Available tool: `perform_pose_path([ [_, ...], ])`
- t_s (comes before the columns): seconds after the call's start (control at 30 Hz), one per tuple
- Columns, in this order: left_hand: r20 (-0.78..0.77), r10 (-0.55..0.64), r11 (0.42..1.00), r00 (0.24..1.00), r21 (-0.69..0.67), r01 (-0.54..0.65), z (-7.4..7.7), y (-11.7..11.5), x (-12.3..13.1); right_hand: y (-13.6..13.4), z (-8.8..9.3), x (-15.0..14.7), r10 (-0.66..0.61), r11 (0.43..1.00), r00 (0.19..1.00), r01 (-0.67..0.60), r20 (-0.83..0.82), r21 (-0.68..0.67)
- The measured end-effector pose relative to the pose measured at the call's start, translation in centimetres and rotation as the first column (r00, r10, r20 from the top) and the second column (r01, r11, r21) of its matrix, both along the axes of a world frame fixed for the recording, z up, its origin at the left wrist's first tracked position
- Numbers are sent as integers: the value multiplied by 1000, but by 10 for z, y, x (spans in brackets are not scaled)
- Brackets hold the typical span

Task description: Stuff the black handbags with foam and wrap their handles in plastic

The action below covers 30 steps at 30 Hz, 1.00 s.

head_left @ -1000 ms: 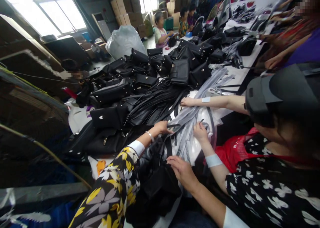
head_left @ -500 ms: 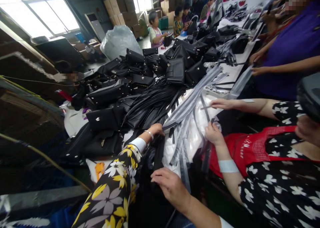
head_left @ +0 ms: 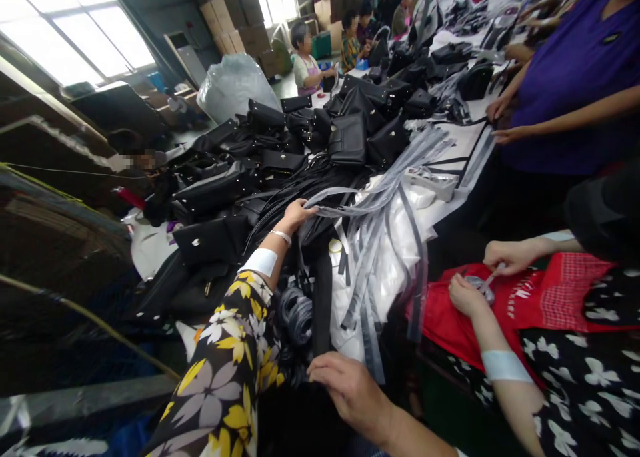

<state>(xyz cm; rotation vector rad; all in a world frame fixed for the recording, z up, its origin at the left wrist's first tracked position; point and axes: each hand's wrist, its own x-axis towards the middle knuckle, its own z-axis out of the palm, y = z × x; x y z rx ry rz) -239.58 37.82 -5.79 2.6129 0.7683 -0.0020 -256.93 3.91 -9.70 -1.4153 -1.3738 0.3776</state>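
My left hand [head_left: 299,213] is closed on one end of a bundle of plastic-wrapped straps [head_left: 345,200], raised a little over the pile. Below that arm, rolled coils of strap [head_left: 296,317] sit beside a long black strip [head_left: 323,303]. My right hand [head_left: 347,387] hangs low at the near edge, its fingers bent and pressed together; anything in them is hidden. Loose black straps [head_left: 285,207] spread out just beyond my left hand. More grey wrapped strips [head_left: 363,290] lie over white plastic bags [head_left: 393,263].
Black handbags [head_left: 220,183] are heaped over the far left of the table. On my right, a co-worker in a red apron [head_left: 450,303] handles a small strip; another in a purple top [head_left: 570,97] stands beyond. A large plastic bag [head_left: 237,87] and cartons [head_left: 235,20] stand behind.
My left hand has moved up and left, lifting the strap ends with it. The coils now show more fully. The red-aproned co-worker's hands have drawn back from the table to the lap.
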Motion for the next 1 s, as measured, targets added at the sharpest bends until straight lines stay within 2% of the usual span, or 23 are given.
perform_pose_path([
  [0.13, 73, -111, 989, 991, 107, 103, 4, 17, -26, -9, 15, 3, 90, 996, 996, -90, -13, 6],
  [0.23, 57, -210, 974, 976, 96, 204, 1, 27, -57, -14, 17, -1, 141, 989, 989, -143, -44, -33],
  [0.33, 66, -207, 978, 976, 39, 205, -2, 33, -97, -18, 14, -4, 117, 986, 981, -134, -153, -104],
  [0.4, 74, -159, 987, 985, -28, 161, -3, 32, -131, -19, 11, -6, 84, 972, 969, -131, -231, -194],
  [0.5, 90, -66, 988, 994, -134, 78, -3, 20, -188, -20, 7, -6, 26, 943, 964, -111, -266, -312],
  [0.57, 103, 6, 984, 995, -175, 12, -6, 8, -219, -19, 6, -6, -4, 935, 964, -91, -267, -342],
  [0.63, 106, 99, 978, 989, -196, -77, -15, -2, -239, -15, 6, -8, -13, 936, 962, -84, -274, -341],
  [0.7, 93, 217, 957, 972, -218, -193, -29, -5, -246, -11, 9, -12, 1, 941, 964, -91, -266, -325],
  [0.8, 52, 382, 897, 923, -263, -356, -56, 1, -241, -4, 16, -20, 32, 950, 973, -101, -230, -297],
  [0.9, 36, 473, 843, 881, -311, -440, -77, 9, -241, -1, 22, -26, 31, 953, 975, -95, -220, -287],
  [1.0, 88, 556, 791, 827, -361, -493, -87, 10, -255, -4, 24, -28, 5, 953, 965, -84, -262, -292],
])
